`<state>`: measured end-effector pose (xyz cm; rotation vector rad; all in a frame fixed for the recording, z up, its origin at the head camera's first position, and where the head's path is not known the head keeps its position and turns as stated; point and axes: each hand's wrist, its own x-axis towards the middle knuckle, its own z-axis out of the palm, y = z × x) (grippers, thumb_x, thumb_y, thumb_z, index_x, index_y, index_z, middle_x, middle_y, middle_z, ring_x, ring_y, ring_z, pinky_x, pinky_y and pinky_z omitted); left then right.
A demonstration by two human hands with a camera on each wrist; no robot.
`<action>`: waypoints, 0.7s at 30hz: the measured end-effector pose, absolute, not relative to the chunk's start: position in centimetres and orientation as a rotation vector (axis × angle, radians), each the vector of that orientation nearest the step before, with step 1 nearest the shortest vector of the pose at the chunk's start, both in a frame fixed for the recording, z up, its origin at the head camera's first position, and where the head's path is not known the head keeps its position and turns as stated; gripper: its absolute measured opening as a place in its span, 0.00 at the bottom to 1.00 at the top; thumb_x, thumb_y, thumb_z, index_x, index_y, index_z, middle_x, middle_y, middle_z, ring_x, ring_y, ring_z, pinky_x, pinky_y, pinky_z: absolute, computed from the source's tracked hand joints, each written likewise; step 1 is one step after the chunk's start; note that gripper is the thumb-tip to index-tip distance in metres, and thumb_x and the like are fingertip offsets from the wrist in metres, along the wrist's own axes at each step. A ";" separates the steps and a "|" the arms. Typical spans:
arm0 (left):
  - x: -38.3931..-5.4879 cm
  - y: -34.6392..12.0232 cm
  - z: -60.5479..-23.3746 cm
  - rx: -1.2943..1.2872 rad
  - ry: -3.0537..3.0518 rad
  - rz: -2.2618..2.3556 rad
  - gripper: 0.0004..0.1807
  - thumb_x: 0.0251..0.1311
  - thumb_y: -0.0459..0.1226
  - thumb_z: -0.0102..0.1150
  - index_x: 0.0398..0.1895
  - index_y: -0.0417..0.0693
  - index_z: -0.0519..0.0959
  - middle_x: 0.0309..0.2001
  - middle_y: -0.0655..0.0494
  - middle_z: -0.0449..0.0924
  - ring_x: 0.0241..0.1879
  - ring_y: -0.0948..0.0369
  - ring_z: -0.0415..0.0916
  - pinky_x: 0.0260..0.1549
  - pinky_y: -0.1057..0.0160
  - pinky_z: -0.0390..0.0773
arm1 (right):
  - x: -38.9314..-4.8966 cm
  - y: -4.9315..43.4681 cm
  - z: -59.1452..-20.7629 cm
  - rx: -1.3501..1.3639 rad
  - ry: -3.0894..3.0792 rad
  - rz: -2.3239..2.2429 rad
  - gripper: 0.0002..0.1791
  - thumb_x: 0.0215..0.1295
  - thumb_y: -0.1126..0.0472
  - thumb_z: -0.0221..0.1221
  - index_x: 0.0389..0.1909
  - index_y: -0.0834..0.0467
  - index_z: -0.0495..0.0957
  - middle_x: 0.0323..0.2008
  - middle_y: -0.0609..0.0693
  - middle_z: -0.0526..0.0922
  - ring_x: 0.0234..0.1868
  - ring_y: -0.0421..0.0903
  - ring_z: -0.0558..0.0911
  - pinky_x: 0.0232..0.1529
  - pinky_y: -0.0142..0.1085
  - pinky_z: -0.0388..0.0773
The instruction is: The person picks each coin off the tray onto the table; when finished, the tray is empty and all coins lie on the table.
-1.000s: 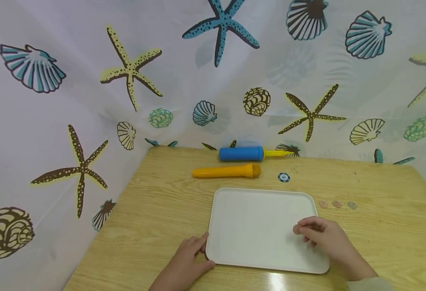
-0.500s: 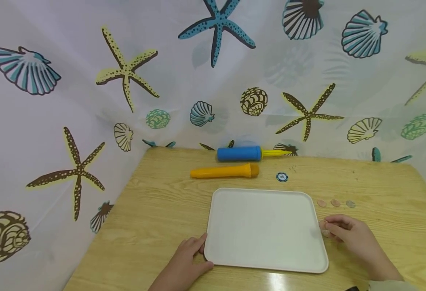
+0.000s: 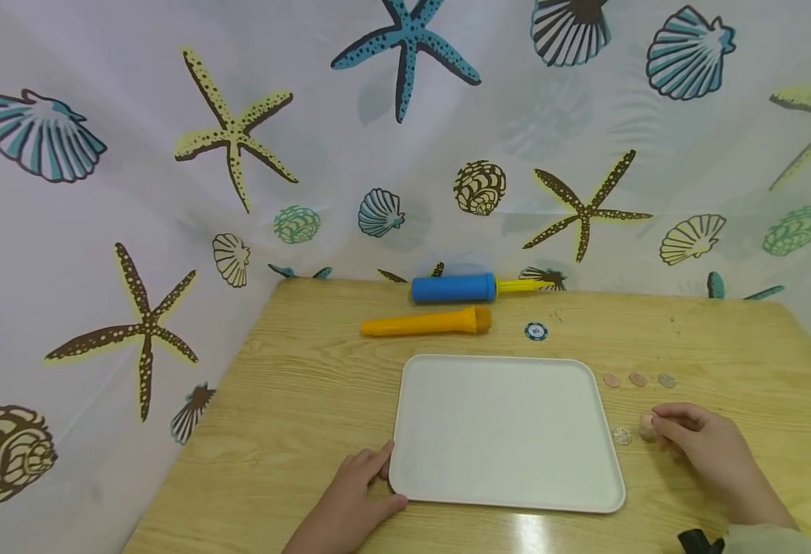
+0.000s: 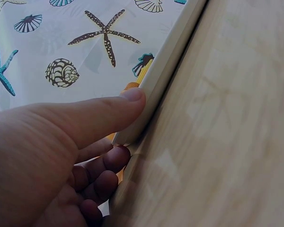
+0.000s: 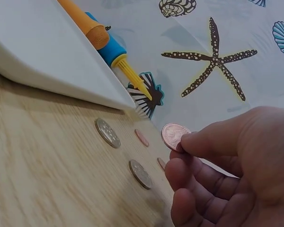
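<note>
Between thumb and fingertips, my right hand (image 3: 710, 450) pinches a copper coin (image 5: 174, 136) above the table, right of the white tray (image 3: 509, 431). Below it in the right wrist view lie two silver coins, one silver coin (image 5: 107, 133) nearer the tray and another silver coin (image 5: 140, 174) closer to the hand. My left hand (image 3: 350, 496) grips the tray's near left corner, its thumb (image 4: 128, 97) on the rim and the other fingers curled beside it. Past the tray's right side is a row of two copper coins (image 3: 611, 380) and a silver coin (image 3: 666, 380).
Behind the tray lie an orange toy microphone (image 3: 422, 322) and a blue hand pump (image 3: 454, 288) with a yellow nozzle. A blue and white poker chip (image 3: 535, 331) is to their right. A shell-print curtain (image 3: 433, 169) hangs along the back and left of the wooden table (image 3: 308, 369).
My right hand has moved right, from over the tray to the table beside it, still pinching the copper coin. A silver coin by the tray is now uncovered. My left hand stays at the corner.
</note>
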<state>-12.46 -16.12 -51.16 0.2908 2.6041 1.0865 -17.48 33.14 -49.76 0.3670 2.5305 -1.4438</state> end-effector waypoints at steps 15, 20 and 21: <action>-13.0 -16.3 -51.7 0.307 2.611 1.063 0.48 0.61 0.57 0.66 0.77 0.41 0.60 0.43 0.65 0.69 0.48 0.60 0.62 0.52 0.51 0.71 | -17.4 34.9 -50.6 0.462 2.753 -1.181 0.32 0.71 0.41 0.58 0.58 0.67 0.78 0.38 0.51 0.87 0.34 0.43 0.82 0.34 0.37 0.75; -12.8 -16.3 -51.6 0.314 2.616 1.071 0.48 0.61 0.55 0.67 0.77 0.40 0.61 0.43 0.64 0.70 0.48 0.59 0.63 0.54 0.49 0.70 | -17.6 34.9 -50.8 0.465 2.867 -1.010 0.30 0.74 0.43 0.55 0.56 0.68 0.78 0.50 0.67 0.82 0.52 0.67 0.78 0.49 0.58 0.73; -12.8 -16.2 -51.6 0.313 2.615 1.074 0.48 0.61 0.55 0.68 0.76 0.40 0.61 0.43 0.64 0.70 0.48 0.58 0.63 0.54 0.48 0.70 | -17.6 34.8 -50.9 0.457 2.885 -0.984 0.30 0.74 0.44 0.54 0.56 0.69 0.78 0.53 0.69 0.80 0.55 0.71 0.75 0.52 0.62 0.71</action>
